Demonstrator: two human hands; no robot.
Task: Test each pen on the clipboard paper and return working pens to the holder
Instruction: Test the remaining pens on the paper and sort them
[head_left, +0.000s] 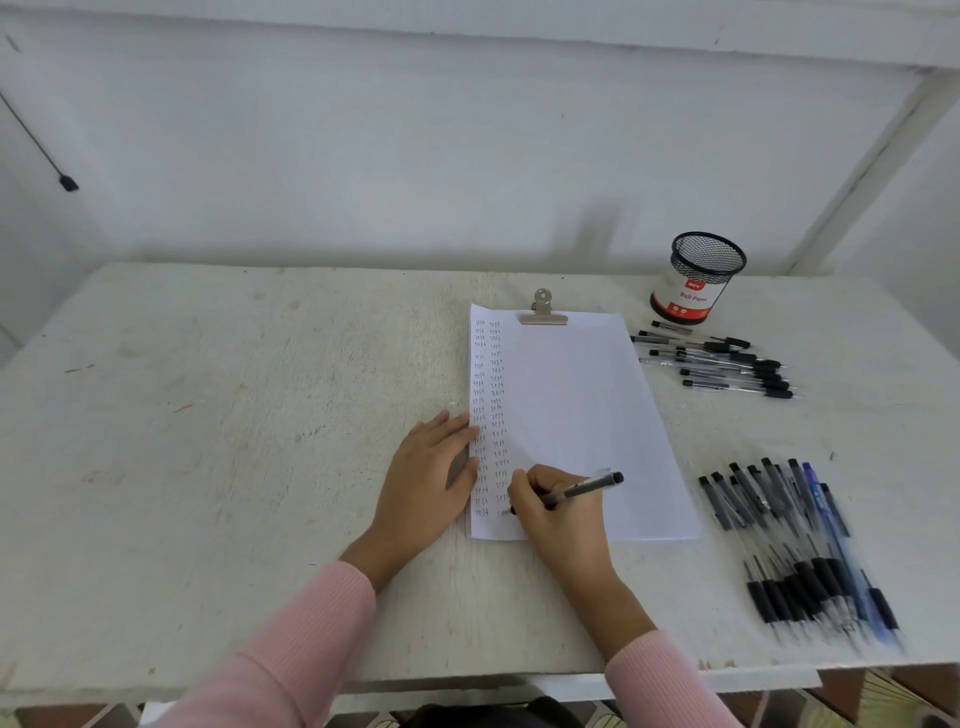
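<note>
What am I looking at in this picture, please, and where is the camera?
No machine here: a person in pink sleeves works with bare hands, and the one camera sits on their head, looking down. On the white table lies a white sheet of paper under a silver metal clip, with two columns of small test words at its left. The left hand rests flat on the sheet's left edge. The right hand curls its fingers round a dark ballpoint pen, writing low in the second column. A black wire-mesh pen holder stands far right, a row of black-ended pens in front of it and a second bunch of pens nearer.
</note>
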